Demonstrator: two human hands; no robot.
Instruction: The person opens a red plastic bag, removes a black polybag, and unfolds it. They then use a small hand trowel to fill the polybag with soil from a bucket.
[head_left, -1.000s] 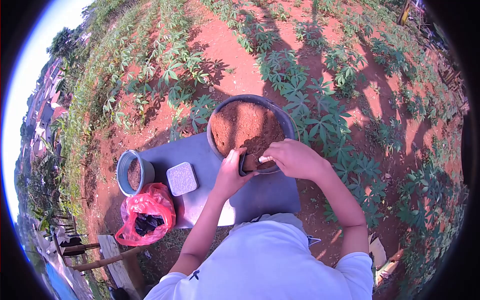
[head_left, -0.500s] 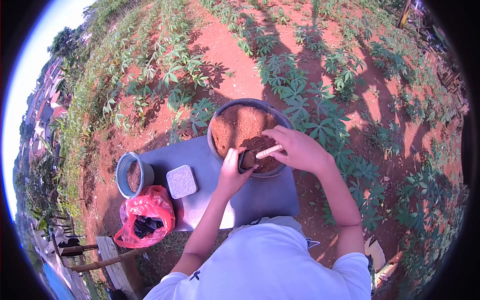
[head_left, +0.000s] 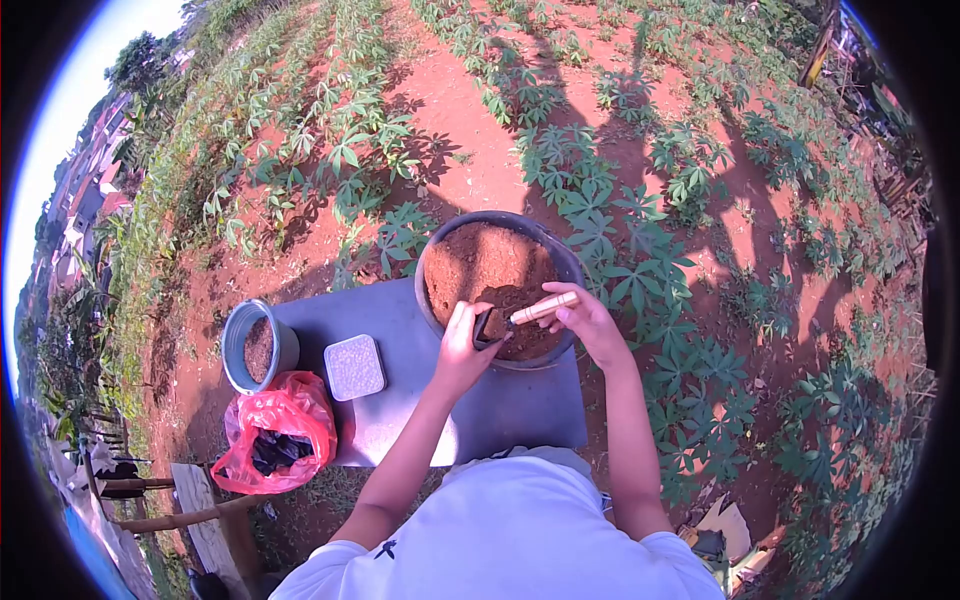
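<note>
A large round basin (head_left: 570,262) filled with reddish-brown soil (head_left: 488,258) stands at the table's far edge. Over its near side, my left hand (head_left: 462,352) is closed around a small black plant bag (head_left: 485,328), keeping its mouth turned toward the right. My right hand (head_left: 594,328) grips the pale wooden handle of a small hand trowel (head_left: 545,307). The trowel's dark head reaches to the bag's mouth; how far it goes inside is hard to make out. Shadow and my fingers hide part of the soil there.
On the grey table (head_left: 400,425) are a square tub of pale granules (head_left: 354,368), a blue-grey bucket (head_left: 283,350) with brown material, and a red plastic bag (head_left: 318,430) holding black plastic. Leafy plants (head_left: 640,275) grow close beyond the right edge. Wooden poles (head_left: 190,518) lie at lower left.
My right hand has shifted right and down, and the trowel handle now shows more of its length. My left hand still holds the black bag in about the same place. The view has shifted slightly.
</note>
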